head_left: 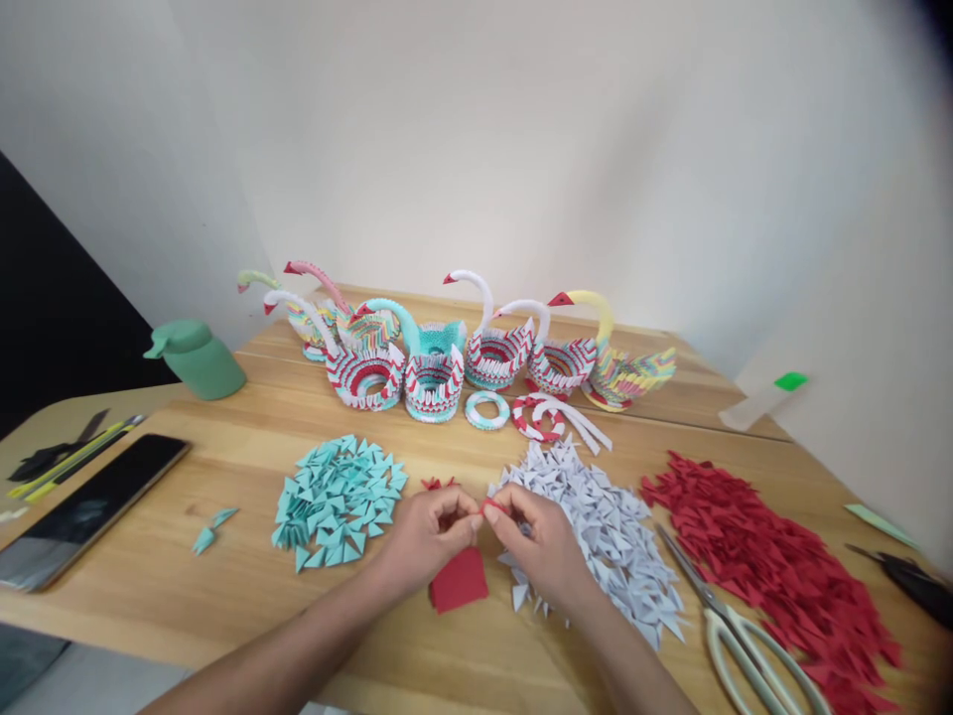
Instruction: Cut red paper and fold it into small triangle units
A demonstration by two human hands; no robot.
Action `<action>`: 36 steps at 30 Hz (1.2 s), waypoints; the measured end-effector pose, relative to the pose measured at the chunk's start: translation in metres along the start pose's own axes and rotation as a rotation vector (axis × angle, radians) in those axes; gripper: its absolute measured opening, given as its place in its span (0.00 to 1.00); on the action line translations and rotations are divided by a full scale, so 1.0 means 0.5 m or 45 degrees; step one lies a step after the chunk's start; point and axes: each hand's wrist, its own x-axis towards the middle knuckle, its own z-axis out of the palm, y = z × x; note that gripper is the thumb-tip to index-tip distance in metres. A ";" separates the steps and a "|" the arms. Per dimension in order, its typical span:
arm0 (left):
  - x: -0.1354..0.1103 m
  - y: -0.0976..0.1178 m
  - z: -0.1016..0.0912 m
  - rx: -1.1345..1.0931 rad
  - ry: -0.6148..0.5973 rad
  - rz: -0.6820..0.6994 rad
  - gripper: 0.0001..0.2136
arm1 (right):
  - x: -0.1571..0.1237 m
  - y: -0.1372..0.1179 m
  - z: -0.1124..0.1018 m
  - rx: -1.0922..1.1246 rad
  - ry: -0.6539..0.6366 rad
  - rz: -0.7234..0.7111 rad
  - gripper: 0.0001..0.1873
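My left hand (428,536) and my right hand (540,546) meet over the wooden table (245,586), both pinching a small folded red paper piece (492,508) between the fingertips. Just below them lies a flat red paper square (459,583). A pile of teal folded triangles (335,501) sits to the left of my hands. A pile of white folded triangles (596,521) lies under and to the right of my right hand. A few red folded pieces (438,484) rest just beyond my left hand.
A red triangle pile (774,566) spreads at the right, with scissors (737,631) beside it. Several paper swans (462,353) and rings (487,409) line the back. A phone (89,506), pens (67,459) and a green dispenser (198,359) sit left. Black tool (915,581) far right.
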 end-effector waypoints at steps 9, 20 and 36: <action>0.002 0.007 -0.003 -0.117 0.041 -0.045 0.11 | 0.005 0.019 -0.007 0.608 -0.053 0.201 0.21; -0.001 0.017 -0.008 -0.071 0.016 0.048 0.11 | -0.004 -0.001 0.003 0.075 0.020 0.029 0.11; 0.005 0.014 -0.007 -0.107 0.067 0.040 0.09 | 0.001 0.003 0.000 0.402 -0.041 0.157 0.16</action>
